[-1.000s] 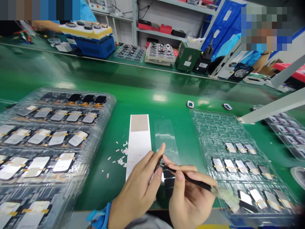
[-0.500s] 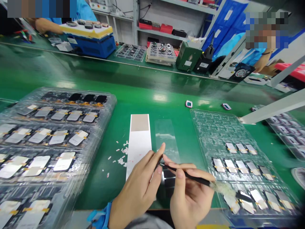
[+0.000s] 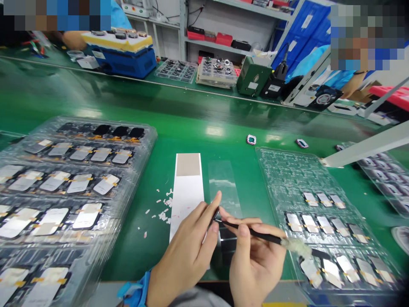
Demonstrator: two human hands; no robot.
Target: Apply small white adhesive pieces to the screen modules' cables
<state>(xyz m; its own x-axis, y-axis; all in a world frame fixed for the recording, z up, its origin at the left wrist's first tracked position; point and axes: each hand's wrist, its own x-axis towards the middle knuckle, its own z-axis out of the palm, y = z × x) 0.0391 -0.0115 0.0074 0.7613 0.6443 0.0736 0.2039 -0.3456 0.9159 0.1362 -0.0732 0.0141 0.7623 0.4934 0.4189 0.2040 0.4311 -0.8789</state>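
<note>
In the middle foreground my left hand (image 3: 191,238) pinches a thin dark-edged part (image 3: 214,214), mostly hidden by the fingers; it resembles the small display modules in the trays. My right hand (image 3: 255,256) is closed around black tweezers (image 3: 266,237), whose rear end is wrapped in pale, frayed tape. The tweezers' tip meets the part between my left fingers. Beneath my hands lie a white backing sheet (image 3: 188,192) with a beige patch at its top, and a clear film strip (image 3: 223,183) with dark rectangles at its near end.
Left stands a clear tray stack (image 3: 145,157) with display modules; right, a clear tray (image 3: 277,179) partly filled with smaller modules. Small white scraps (image 3: 164,213) litter the green bench. Two small framed parts (image 3: 251,139) lie farther back. A white post slants in at right. Co-workers sit opposite.
The view has shifted very slightly. The rear end of the tweezers has moved a little up and left; both hands keep nearly the same pose and grip.
</note>
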